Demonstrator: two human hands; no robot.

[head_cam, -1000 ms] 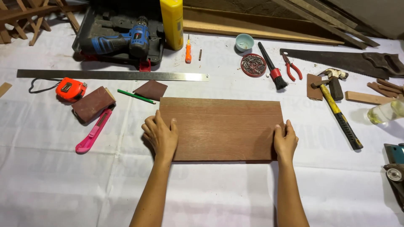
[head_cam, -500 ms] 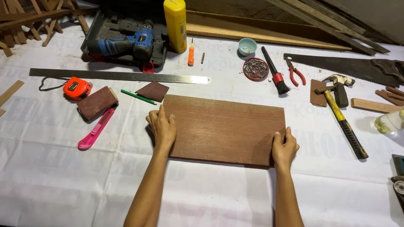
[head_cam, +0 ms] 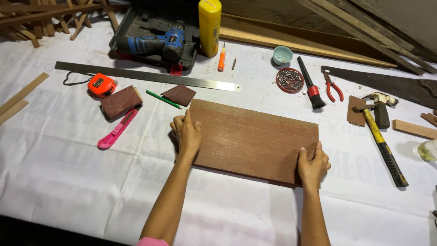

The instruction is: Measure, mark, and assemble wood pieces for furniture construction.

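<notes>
1. A white-covered table (head_cam: 68,182) carries the work. At about 10 o'clock from the wooden board (head_cam: 255,139) lie a brown sanding block (head_cam: 120,101), a pink utility knife (head_cam: 117,129), an orange tape measure (head_cam: 102,85), a green pencil (head_cam: 163,99) and a small brown sheet of sandpaper (head_cam: 179,94).
2. A long steel ruler (head_cam: 145,76) runs across at 11 o'clock; beyond it sit a blue cordless drill (head_cam: 154,43) in its case and a yellow bottle (head_cam: 210,26).
3. At 1 to 2 o'clock are a round tin of screws (head_cam: 290,80), a small blue cup (head_cam: 282,55), a red-banded black brush (head_cam: 311,89), red pliers (head_cam: 333,87), a hand saw (head_cam: 387,83) and a yellow-handled hammer (head_cam: 382,139). Nothing lies on the board between the hands.
4. Both forearms reach up from 6 o'clock. The left hand (head_cam: 186,135) lies palm down, fingers close together, pressed flat on the board's left end.
5. The right hand (head_cam: 312,165) grips the board's near right corner, fingers laid on top and pointing to 12 o'clock.
6. The board lies flat on the table, its long side slightly tilted, spanning between the two hands.
</notes>
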